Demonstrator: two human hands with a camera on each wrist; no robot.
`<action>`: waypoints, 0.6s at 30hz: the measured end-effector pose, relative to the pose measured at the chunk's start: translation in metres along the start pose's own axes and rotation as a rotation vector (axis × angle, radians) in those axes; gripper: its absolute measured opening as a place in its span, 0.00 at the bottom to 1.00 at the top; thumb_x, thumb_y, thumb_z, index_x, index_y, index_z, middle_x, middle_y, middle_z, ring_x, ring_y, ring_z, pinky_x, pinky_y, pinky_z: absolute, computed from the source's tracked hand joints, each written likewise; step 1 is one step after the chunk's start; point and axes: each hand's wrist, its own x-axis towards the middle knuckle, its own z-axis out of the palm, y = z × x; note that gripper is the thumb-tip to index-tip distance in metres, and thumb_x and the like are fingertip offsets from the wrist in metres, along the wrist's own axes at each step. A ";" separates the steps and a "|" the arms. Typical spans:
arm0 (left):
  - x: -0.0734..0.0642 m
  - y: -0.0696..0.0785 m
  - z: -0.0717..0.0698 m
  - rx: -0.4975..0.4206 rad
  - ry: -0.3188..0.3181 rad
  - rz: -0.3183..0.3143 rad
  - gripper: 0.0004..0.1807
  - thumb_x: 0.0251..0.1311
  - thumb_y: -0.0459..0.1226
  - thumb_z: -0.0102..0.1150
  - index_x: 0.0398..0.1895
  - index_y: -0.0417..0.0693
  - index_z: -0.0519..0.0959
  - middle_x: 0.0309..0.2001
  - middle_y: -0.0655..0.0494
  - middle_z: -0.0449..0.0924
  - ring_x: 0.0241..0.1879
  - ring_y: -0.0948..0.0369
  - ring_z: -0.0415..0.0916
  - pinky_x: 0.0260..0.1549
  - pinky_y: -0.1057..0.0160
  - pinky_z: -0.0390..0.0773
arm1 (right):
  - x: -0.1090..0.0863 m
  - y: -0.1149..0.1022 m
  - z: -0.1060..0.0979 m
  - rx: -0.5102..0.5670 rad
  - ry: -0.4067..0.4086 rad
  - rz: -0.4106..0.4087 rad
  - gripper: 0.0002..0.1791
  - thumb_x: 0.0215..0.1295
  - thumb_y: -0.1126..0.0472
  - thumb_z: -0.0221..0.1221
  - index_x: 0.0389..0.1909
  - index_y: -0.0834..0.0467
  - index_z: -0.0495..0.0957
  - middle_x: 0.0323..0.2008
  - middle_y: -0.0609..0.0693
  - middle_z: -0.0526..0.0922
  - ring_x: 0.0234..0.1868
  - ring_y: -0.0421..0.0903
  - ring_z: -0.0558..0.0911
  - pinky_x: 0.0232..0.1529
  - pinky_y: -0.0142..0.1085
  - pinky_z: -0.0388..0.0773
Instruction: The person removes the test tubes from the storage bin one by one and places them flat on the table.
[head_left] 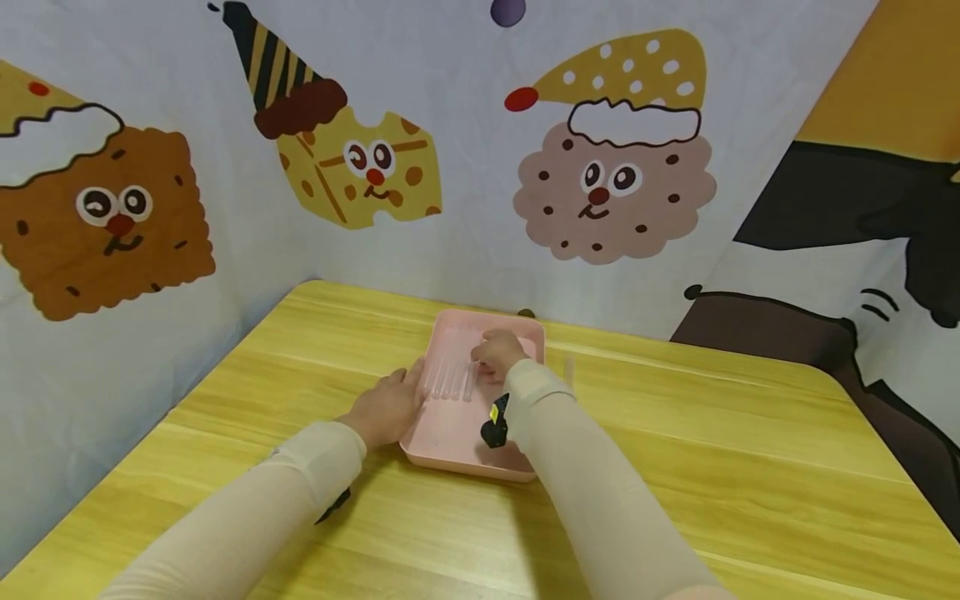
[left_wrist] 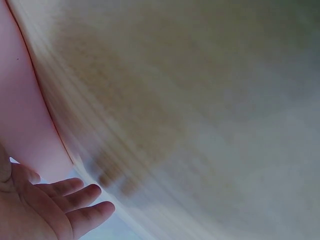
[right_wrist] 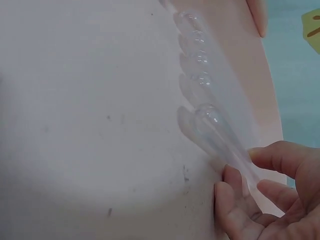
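Observation:
A pink tray [head_left: 457, 437] lies on the table with several clear test tubes [head_left: 444, 382] side by side in it, rounded ends towards me. My right hand [head_left: 498, 352] is over the tray. In the right wrist view its thumb and fingers pinch the upper part of one test tube [right_wrist: 225, 137], at the end of the row. My left hand [head_left: 390, 404] is against the tray's left rim, fingers extended. The left wrist view shows this hand [left_wrist: 40, 210] with fingers spread beside the pink tray wall [left_wrist: 30, 115].
Another clear tube [head_left: 568, 371] lies on the wooden table [head_left: 712, 467], just right of the tray. Behind the table hangs a cloth [head_left: 465, 258] printed with cartoon biscuits and cheese. A small dark round thing [head_left: 527, 313] shows at the tray's far edge.

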 end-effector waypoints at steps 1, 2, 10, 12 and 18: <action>0.000 0.000 0.000 0.001 -0.001 0.001 0.32 0.76 0.44 0.36 0.76 0.41 0.46 0.66 0.30 0.61 0.63 0.37 0.65 0.54 0.38 0.72 | 0.000 0.000 -0.001 0.013 -0.003 0.002 0.37 0.61 0.69 0.58 0.72 0.57 0.60 0.44 0.58 0.78 0.31 0.48 0.77 0.32 0.38 0.79; 0.000 0.001 0.000 0.002 -0.004 0.002 0.32 0.76 0.44 0.35 0.76 0.41 0.46 0.66 0.30 0.61 0.63 0.37 0.65 0.55 0.38 0.72 | -0.001 0.001 -0.002 0.026 -0.008 0.003 0.37 0.61 0.69 0.58 0.73 0.56 0.60 0.47 0.58 0.78 0.32 0.48 0.76 0.33 0.39 0.78; -0.001 0.004 -0.003 -0.009 -0.019 -0.001 0.31 0.76 0.45 0.34 0.76 0.41 0.46 0.67 0.30 0.61 0.64 0.37 0.64 0.55 0.38 0.71 | -0.001 0.003 -0.005 0.126 -0.026 0.014 0.38 0.63 0.70 0.58 0.74 0.55 0.58 0.55 0.58 0.75 0.33 0.48 0.74 0.37 0.39 0.78; -0.001 0.004 -0.003 -0.011 -0.022 -0.004 0.31 0.76 0.45 0.34 0.77 0.42 0.46 0.67 0.30 0.60 0.64 0.37 0.64 0.55 0.38 0.71 | -0.002 0.005 -0.006 0.137 -0.029 0.005 0.38 0.63 0.70 0.57 0.74 0.54 0.58 0.54 0.57 0.75 0.32 0.48 0.74 0.36 0.39 0.78; -0.002 0.002 -0.004 -0.013 -0.030 -0.009 0.32 0.76 0.45 0.34 0.77 0.42 0.45 0.68 0.30 0.59 0.64 0.37 0.63 0.55 0.38 0.71 | -0.006 0.006 -0.013 0.124 -0.040 -0.036 0.37 0.64 0.69 0.57 0.74 0.54 0.58 0.38 0.53 0.75 0.28 0.47 0.73 0.32 0.37 0.77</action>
